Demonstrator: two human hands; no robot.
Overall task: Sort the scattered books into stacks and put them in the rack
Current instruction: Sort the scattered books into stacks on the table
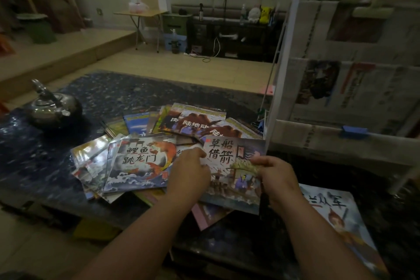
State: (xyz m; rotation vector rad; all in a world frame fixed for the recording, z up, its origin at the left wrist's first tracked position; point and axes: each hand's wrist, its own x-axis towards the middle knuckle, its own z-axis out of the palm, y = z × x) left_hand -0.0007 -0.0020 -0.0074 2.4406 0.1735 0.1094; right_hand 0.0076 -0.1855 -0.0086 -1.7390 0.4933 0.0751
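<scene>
Book (223, 159) | left hand (189, 175), right hand (278, 180) holding | pile (141, 161) underneath half-hidden

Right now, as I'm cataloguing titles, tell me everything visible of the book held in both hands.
The book is a thin, glossy softcover picture book. Its grey-blue painted cover bears four large black brush characters, 草船借箭, above a robed figure in purple. It faces up over the scattered pile, the left hand gripping its left edge and the right hand its right edge.

Books (141, 161): glossy paper covers. Kettle (53, 107): shiny metal. Tabletop (113, 91): polished speckled stone. Rack (286, 70): white-painted tubing.
</scene>
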